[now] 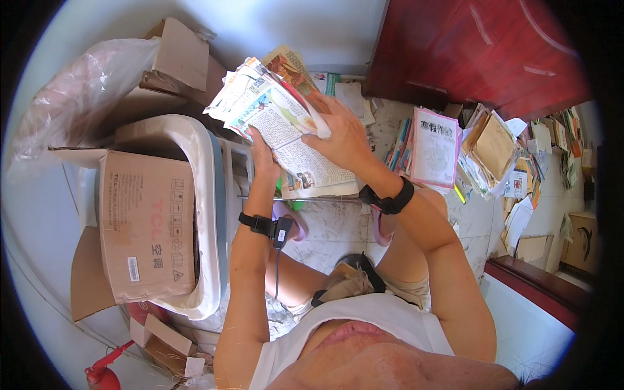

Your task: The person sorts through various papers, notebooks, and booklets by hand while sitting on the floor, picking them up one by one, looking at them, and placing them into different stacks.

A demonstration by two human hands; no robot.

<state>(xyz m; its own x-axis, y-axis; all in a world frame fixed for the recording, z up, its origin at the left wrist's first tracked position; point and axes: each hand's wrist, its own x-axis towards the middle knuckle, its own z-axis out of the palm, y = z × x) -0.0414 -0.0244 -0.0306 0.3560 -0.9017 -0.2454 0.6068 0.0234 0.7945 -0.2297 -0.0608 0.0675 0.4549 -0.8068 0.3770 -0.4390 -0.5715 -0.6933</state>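
A thick, uneven stack of printed papers and booklets (273, 112) is held up at the upper middle. My left hand (263, 156) grips its lower left side, the thumb lying on a printed page. My right hand (341, 131) is on the right side of the stack, with its thumb on the page and fingers behind it. More printed sheets (321, 183) show just below, near the knees. Behind the stack, a brownish printed sheet (290, 68) sticks up. Both wrists wear black straps.
A cardboard air-conditioner carton (146, 229) leans in a white-rimmed tub (207, 273) on the left. Beyond it are an open box (180, 58) and plastic wrap (83, 92). Paper piles (492, 141) and a pink-edged booklet (435, 146) lie on the floor by a red door (468, 48).
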